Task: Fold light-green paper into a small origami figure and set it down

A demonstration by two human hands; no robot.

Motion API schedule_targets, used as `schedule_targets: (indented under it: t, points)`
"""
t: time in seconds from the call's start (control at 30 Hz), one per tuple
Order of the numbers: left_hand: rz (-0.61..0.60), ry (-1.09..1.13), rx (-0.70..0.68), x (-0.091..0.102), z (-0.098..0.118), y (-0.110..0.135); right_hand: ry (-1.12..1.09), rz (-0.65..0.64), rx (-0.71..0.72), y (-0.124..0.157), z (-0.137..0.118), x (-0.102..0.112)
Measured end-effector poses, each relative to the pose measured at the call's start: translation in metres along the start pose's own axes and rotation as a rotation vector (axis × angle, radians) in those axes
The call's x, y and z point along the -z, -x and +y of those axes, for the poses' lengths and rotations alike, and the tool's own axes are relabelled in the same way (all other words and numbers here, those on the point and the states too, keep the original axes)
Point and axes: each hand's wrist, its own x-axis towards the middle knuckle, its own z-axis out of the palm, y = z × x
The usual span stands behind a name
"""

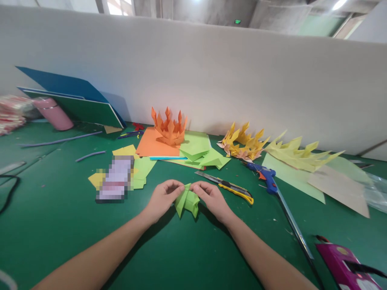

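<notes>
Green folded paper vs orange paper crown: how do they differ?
The green folded paper is held by the left hand and right hand; the orange paper crown stands untouched on paper sheets.
The green folded paper is smaller; the orange paper crown is larger, with several upright points.
Both are folded paper.

Left hand [163, 200] and right hand [213, 199] pinch folded green paper [190, 200] | cutter [234, 188] beyond right hand | glue gun [270, 178] right of cutter | orange crown [171, 135] behind, on sheets [145, 145]
</notes>
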Motion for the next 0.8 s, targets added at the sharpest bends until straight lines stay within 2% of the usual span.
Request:
schedule_targets:
  t: [0.17,0.33,0.5,0.63,0.7,0.8]
  points:
    - [0.096,0.175,0.056,0.001,0.002,-0.002,-0.069,-0.075,0.057,0.003,-0.001,-0.001]
    - [0.088,0.249,0.041,0.0,0.002,-0.001,-0.058,-0.016,0.027,0.002,0.002,-0.003]
    - [-0.04,0.186,0.065,-0.002,0.002,0.001,-0.121,0.124,0.042,-0.002,0.007,-0.001]
    - [-0.014,0.178,0.067,-0.001,-0.001,0.0,-0.07,0.211,0.134,-0.003,0.009,0.0]
    - [0.029,0.215,0.076,0.0,-0.002,-0.001,0.046,0.314,0.253,-0.001,0.007,0.0]
    - [0.069,0.274,0.077,-0.001,-0.002,-0.001,0.369,0.518,0.464,0.006,0.0,-0.001]
